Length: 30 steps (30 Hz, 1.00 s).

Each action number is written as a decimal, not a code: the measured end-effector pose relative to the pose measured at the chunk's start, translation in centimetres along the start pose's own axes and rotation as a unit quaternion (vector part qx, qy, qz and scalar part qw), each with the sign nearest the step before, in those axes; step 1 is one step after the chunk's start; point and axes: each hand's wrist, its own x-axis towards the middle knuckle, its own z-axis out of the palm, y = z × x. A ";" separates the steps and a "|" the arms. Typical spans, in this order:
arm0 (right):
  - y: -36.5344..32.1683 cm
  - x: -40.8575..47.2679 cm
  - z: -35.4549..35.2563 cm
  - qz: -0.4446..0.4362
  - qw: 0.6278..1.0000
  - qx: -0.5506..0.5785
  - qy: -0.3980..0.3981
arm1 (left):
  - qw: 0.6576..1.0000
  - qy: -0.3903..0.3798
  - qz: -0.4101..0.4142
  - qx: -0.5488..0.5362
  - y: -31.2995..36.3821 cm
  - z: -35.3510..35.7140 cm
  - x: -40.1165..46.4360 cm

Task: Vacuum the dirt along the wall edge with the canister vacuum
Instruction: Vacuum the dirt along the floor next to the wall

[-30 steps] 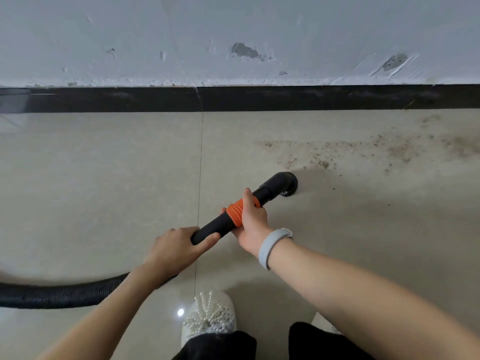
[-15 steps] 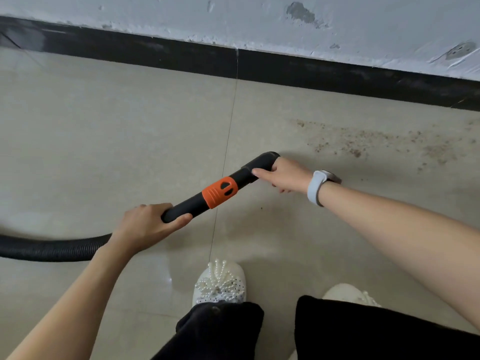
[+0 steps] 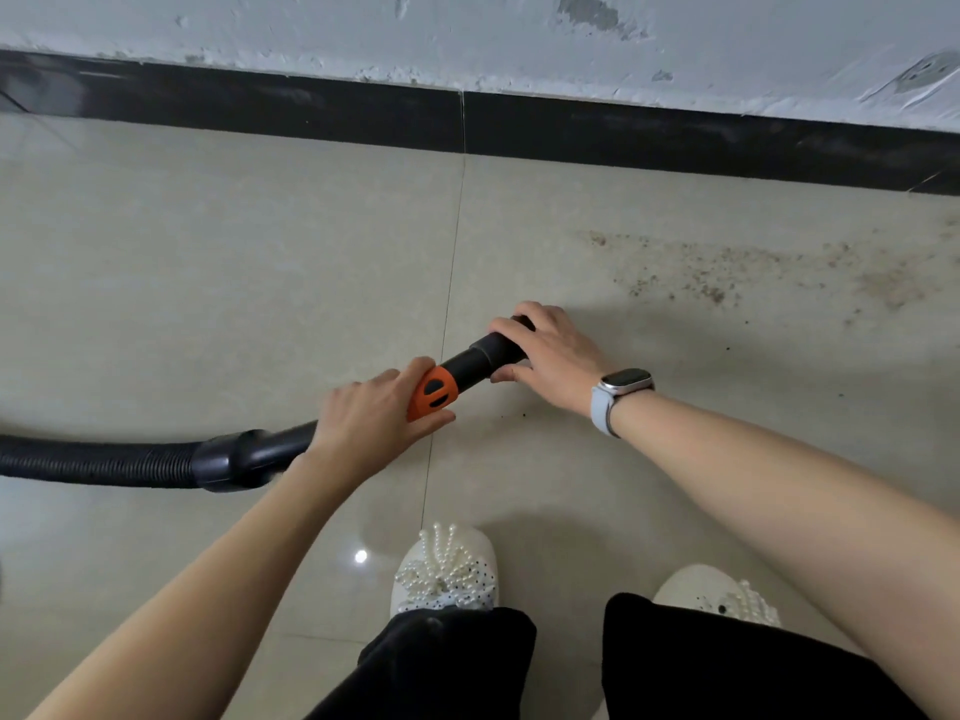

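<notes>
A black vacuum hose [image 3: 104, 462] comes in from the left and ends in a black handle tube [image 3: 475, 358] with an orange collar [image 3: 432, 393]. My left hand [image 3: 371, 415] grips the tube just behind and around the orange collar. My right hand [image 3: 550, 350] wraps over the tube's front end and hides the nozzle opening. A band of brown dirt [image 3: 727, 275] lies on the beige tiles to the right, between the tube and the black baseboard [image 3: 571, 129]. The canister itself is out of view.
A chipped white wall [image 3: 467, 33] rises above the baseboard. My two white beaded shoes [image 3: 447, 569] stand on the tiles below the hands. A pale blue smartwatch [image 3: 621, 389] sits on my right wrist. A tile joint [image 3: 452, 262] runs toward the wall.
My left hand slid forward along the tube up to the orange collar. My right hand moved from the collar to the tube's front end and now covers it.
</notes>
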 end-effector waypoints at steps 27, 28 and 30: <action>5.7 -5.3 5.3 0.050 0.984 -0.161 -0.056 | 0.993 0.102 0.046 -0.030 -6.9 2.4 -9.3; 5.5 -5.3 5.4 0.052 0.983 -0.166 -0.052 | 0.993 0.112 0.024 -0.029 -7.9 2.4 -10.0; 5.1 -5.0 5.6 0.057 0.983 -0.167 -0.050 | 0.992 0.121 -0.013 -0.030 -9.7 2.3 -11.5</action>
